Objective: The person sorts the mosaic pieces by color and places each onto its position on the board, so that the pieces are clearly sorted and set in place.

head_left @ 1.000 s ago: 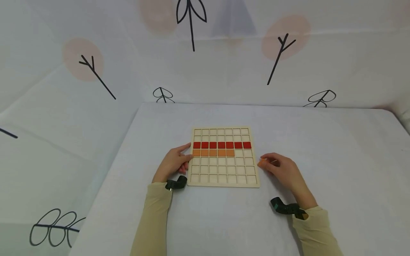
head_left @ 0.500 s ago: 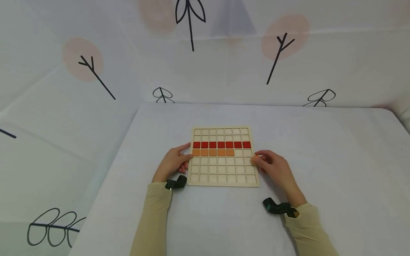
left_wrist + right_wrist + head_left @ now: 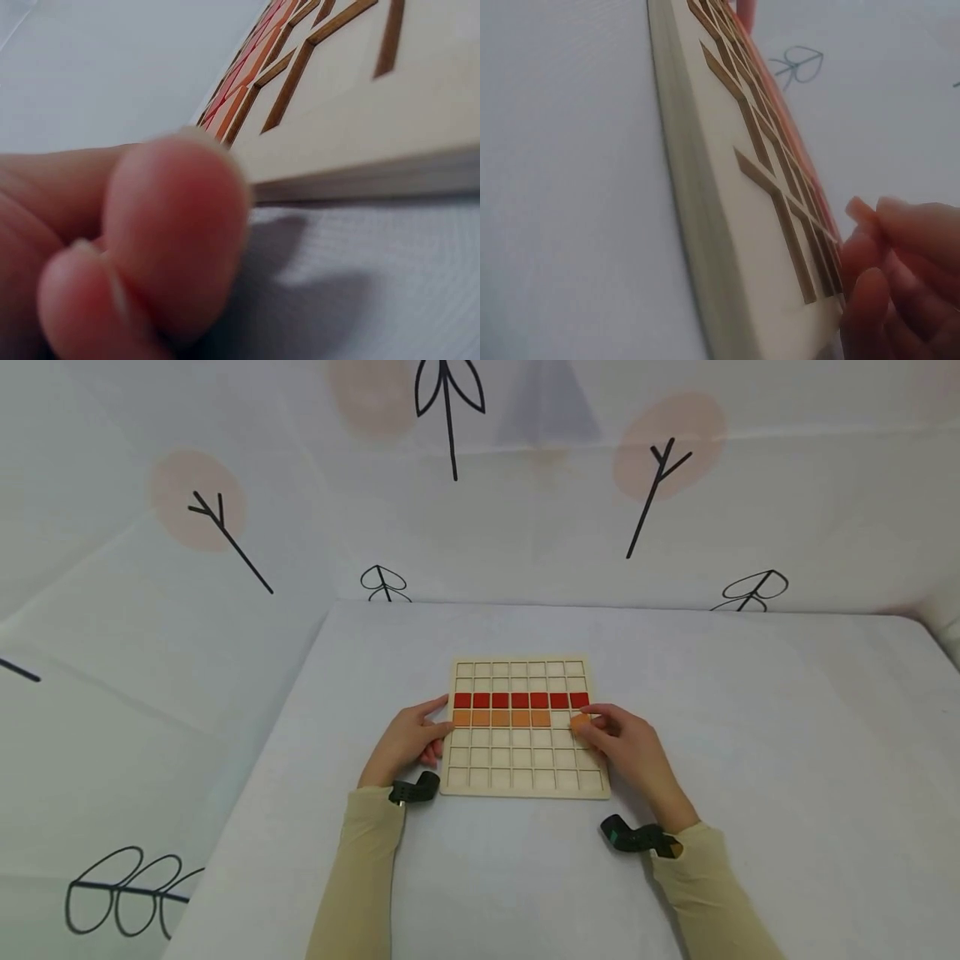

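Note:
A wooden grid board [image 3: 522, 788] lies on the white table, with one row of red tiles [image 3: 520, 700] and a partial row of orange tiles [image 3: 501, 718] in its cells. At the board's left edge rests my left hand [image 3: 405, 739], thumb and index finger spread along the rim, the other fingers tucked in. My right hand [image 3: 626, 745] pinches a single orange tile [image 3: 579, 722] between thumb and fingertips, above the right end of the orange row. In the right wrist view that tile [image 3: 859, 210] shows at the fingertips, raised over the board.
White cloth with black plant drawings [image 3: 648, 497] hangs behind and to the left of the table [image 3: 495, 877]. Dark wrist cameras [image 3: 633, 837] are worn on both wrists. Several bare cells [image 3: 521, 756] lie in front of the orange row and behind the red one.
My right hand has moved left, carrying the orange tile from beside the board to over its right side. The left hand and the board have stayed in place.

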A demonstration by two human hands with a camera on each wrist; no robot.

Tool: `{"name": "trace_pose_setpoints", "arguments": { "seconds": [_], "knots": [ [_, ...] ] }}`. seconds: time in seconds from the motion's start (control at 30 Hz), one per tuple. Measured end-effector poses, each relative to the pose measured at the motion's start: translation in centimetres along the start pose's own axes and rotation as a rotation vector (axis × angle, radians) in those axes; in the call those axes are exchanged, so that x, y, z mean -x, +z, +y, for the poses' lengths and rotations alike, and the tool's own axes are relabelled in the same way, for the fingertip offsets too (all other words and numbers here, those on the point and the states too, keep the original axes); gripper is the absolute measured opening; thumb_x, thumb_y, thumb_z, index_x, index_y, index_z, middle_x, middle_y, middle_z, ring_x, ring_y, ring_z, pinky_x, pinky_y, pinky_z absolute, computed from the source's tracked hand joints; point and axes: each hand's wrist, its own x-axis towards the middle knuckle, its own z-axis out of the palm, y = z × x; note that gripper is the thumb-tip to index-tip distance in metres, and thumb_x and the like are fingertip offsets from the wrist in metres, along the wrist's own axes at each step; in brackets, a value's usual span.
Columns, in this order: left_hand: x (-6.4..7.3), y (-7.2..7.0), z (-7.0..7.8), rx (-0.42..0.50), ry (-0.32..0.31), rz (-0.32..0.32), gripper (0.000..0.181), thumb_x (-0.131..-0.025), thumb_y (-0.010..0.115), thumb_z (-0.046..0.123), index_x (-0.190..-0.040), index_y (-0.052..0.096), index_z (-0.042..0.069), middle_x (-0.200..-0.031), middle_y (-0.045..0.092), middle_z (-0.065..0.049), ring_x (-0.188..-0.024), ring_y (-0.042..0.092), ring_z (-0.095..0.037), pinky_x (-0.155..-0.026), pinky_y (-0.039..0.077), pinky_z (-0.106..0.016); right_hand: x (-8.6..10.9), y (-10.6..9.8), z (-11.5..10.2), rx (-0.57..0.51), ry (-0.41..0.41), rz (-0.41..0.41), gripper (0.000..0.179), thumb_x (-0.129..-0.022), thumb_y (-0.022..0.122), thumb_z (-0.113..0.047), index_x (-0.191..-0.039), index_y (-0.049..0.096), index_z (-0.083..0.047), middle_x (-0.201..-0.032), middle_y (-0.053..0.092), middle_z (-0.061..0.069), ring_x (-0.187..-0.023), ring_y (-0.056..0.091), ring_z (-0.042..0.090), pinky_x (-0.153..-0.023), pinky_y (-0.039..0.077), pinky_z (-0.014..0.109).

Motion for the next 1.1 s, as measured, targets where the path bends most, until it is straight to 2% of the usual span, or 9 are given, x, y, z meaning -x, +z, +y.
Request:
{"name": "trace_pose_setpoints", "arguments": {
  "seconds": [0.17, 0.37, 0.73, 1.1],
  "knots": [
    [0.1, 0.2, -0.1, 0.004, -0.008, -0.007, 0.055, -0.085, 0.061, 0.028, -0.136, 0.038, 0.027, -0.056, 0.056, -0.01, -0.041, 0.051, -0.016, -0.042, 0.045, -0.026, -0.2, 0.2, -0.1, 0.028, 0.008, -0.038, 0.042, -0.084, 0.06, -0.036, -0.119, 0.055, -0.014, -0.098, 0.06, 0.006, -0.087, 0.055, 0.02, -0.067, 0.046, 0.029],
    [0.0, 0.3, 0.0, 0.016, -0.006, -0.005, 0.055, -0.085, 0.061, 0.028, -0.136, 0.038, 0.027, -0.056, 0.055, -0.01, -0.041, 0.05, -0.016, -0.043, 0.045, -0.026, -0.6, 0.3, -0.6, 0.089, -0.013, -0.055, 0.037, -0.086, 0.06, -0.028, -0.118, 0.055, -0.012, -0.1, 0.06, 0.008, -0.091, 0.054, 0.022, -0.076, 0.045, 0.038],
    [-0.2, 0.2, 0.2, 0.009, 0.014, -0.011, 0.055, -0.086, 0.06, 0.027, -0.136, 0.038, 0.026, -0.056, 0.056, -0.01, -0.041, 0.051, -0.017, -0.044, 0.046, -0.028, -1.6, 0.7, -1.1, 0.178, -0.074, -0.019, 0.031, -0.084, 0.062, -0.021, -0.112, 0.06, -0.007, -0.085, 0.057, 0.004, -0.077, 0.049, 0.02, -0.065, 0.039, 0.03],
    [-0.6, -0.1, -0.1, 0.034, 0.007, -0.004, 0.055, -0.085, 0.061, 0.027, -0.136, 0.038, 0.027, -0.057, 0.056, -0.011, -0.041, 0.052, -0.017, -0.044, 0.047, -0.029, -1.7, 1.4, -1.9, 0.244, -0.088, 0.001, 0.029, -0.084, 0.061, -0.019, -0.112, 0.062, -0.01, -0.082, 0.054, 0.004, -0.074, 0.047, 0.02, -0.061, 0.037, 0.03]
  ]
}}
